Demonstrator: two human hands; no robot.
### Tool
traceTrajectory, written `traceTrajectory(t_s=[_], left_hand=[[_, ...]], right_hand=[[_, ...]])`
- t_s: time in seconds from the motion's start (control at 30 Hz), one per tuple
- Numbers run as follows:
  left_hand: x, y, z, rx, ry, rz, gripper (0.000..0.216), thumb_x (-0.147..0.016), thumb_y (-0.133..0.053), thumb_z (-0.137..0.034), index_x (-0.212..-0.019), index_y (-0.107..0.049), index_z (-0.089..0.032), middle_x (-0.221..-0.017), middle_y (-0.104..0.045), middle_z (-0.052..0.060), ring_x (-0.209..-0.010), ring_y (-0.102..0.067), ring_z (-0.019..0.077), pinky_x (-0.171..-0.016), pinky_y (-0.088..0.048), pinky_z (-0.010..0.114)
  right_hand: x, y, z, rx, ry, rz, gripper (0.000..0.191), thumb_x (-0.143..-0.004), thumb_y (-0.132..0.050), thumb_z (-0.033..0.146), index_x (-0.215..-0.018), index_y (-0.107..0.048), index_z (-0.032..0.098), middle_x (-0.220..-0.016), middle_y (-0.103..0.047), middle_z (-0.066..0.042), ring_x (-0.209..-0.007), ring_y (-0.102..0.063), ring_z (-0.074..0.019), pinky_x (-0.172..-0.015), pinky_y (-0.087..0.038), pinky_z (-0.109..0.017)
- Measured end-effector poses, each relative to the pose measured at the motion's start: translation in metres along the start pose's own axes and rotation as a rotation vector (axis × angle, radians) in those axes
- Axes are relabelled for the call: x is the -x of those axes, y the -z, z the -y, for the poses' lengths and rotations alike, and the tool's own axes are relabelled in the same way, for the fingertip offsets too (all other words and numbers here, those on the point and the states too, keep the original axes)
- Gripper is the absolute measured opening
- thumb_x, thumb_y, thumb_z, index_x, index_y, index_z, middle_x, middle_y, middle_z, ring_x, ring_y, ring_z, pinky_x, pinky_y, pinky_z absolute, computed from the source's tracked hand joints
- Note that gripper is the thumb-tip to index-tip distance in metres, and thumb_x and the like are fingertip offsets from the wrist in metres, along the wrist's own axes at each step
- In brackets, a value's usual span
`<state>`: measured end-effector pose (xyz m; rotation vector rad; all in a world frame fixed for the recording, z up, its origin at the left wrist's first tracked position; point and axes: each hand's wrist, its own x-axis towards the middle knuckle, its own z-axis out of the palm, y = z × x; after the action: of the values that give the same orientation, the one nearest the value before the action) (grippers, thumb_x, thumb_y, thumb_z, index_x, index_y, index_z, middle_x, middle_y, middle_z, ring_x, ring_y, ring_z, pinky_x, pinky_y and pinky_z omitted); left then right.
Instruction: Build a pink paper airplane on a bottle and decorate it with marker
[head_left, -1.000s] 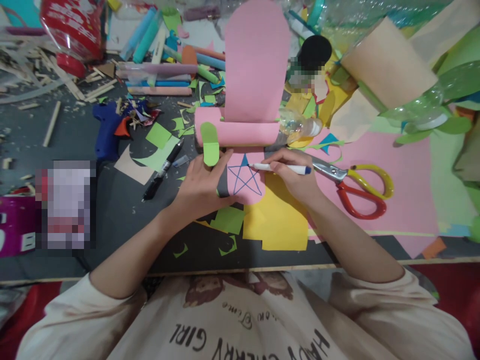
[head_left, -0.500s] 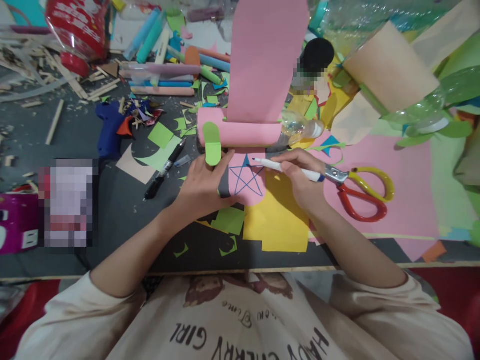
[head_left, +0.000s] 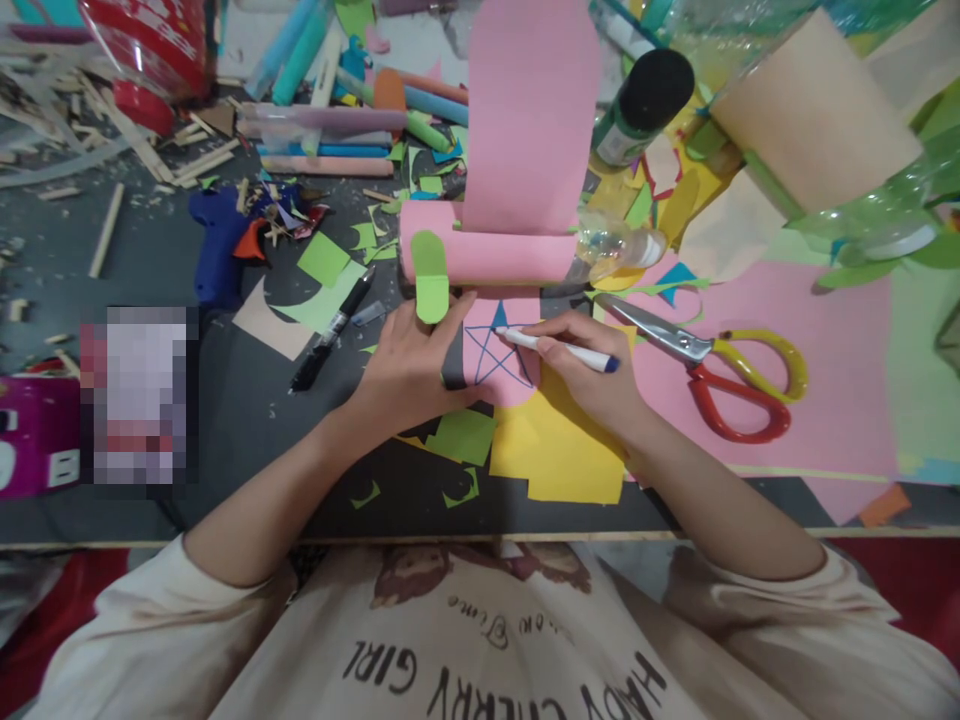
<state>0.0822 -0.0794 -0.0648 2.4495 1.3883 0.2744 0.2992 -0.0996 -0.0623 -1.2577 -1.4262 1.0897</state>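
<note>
- Left hand (head_left: 412, 360), fingers spread along the pink flap's (head_left: 501, 352) left edge, probably steadies it.
- Right hand (head_left: 589, 375) pinches the marker (head_left: 592, 358) between fingers, seemingly for control.

The small round-ended pink paper flap (head_left: 500, 352) has a star (head_left: 500, 318) in blue lines — its top point is filled in blue. The thin white plastic marker (head_left: 589, 355) has a dark blue end. The fat pink paper tube (head_left: 510, 257) has a bright green paper strip (head_left: 430, 280). The big metal scissors (head_left: 699, 352) are silver — one handle yellow, one red. The worktop (head_left: 240, 430) is dark grey.
</note>
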Motion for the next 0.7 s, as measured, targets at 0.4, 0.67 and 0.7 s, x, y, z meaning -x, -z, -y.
traceTrajectory(t_s=[0.4,0.67,0.7], left_hand=[[-0.0002,0.0013,-0.0022,-0.004,0.002,-0.004,0.093,-0.077,-0.076,-0.053,-0.152,-0.039,-0.012,-0.140,-0.054,0.024,-0.127,-0.052,0.0425,-0.109,-0.040,0.053],[-0.0004,0.0013,-0.0018,-0.001,0.010,0.004,0.091,-0.078,-0.076,-0.051,-0.152,-0.039,-0.013,-0.141,-0.054,0.022,-0.129,-0.052,0.0417,-0.109,-0.040,0.052],[-0.0002,0.0013,-0.0017,-0.003,0.009,0.005,0.091,-0.078,-0.075,-0.052,-0.152,-0.039,-0.013,-0.140,-0.054,0.022,-0.129,-0.052,0.0420,-0.109,-0.040,0.052]], right_hand=[[-0.0004,0.0022,0.0028,0.040,0.001,0.097,0.015,-0.085,-0.064,0.027,-0.076,-0.074,0.021,-0.072,-0.076,-0.002,-0.066,-0.068,-0.0164,-0.062,-0.052,-0.030],[0.0001,0.0021,0.0023,0.035,0.006,0.084,0.015,-0.085,-0.063,0.024,-0.075,-0.074,0.021,-0.069,-0.073,-0.001,-0.064,-0.067,-0.0158,-0.062,-0.052,-0.030],[0.0002,0.0018,0.0020,0.035,0.007,0.073,0.015,-0.085,-0.063,0.024,-0.075,-0.074,0.021,-0.068,-0.073,0.000,-0.063,-0.066,-0.0155,-0.061,-0.052,-0.030]])
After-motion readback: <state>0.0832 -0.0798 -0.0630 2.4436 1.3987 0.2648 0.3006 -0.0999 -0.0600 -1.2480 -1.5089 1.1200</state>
